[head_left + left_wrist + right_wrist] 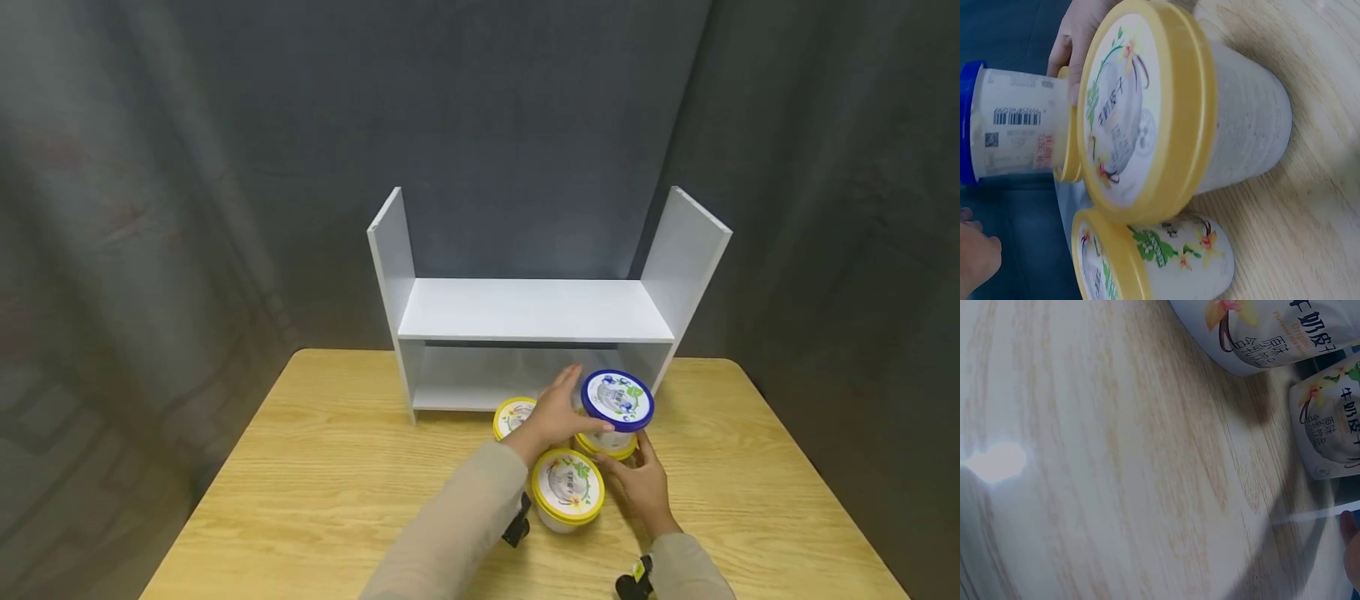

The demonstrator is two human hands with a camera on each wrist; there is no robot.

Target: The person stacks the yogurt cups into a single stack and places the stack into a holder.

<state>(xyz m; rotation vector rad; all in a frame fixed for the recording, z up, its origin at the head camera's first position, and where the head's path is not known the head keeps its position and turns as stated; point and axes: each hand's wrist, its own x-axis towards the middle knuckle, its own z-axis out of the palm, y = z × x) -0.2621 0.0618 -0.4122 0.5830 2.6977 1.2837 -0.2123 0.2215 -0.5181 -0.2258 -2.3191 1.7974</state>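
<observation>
Head view shows the blue tub, upright with its blue lid uppermost, on top of the yellow-lidded lower tub, in front of the right part of the white shelf. The right hand grips the lower tub near its lid, thumb on the near side and fingers round the right side. The left hand is beside the blue tub, its fingers extended and the thumb spread away from them; the thumb overlaps the lid's near edge from above, while the left wrist view shows a gap between that hand and the blue tub's wall. Two more yellow-lidded tubs stand upright on the wooden table: the near tub, just in front of the stack, and the far tub, to the left, partly hidden by the left hand. Left wrist view also shows a barcode on the blue tub's side. Right wrist view catches only a bit of a hand at its edge, too little to tell how those fingers lie. A dark curtain hangs behind the shelf, and light sleeves cover both forearms.
</observation>
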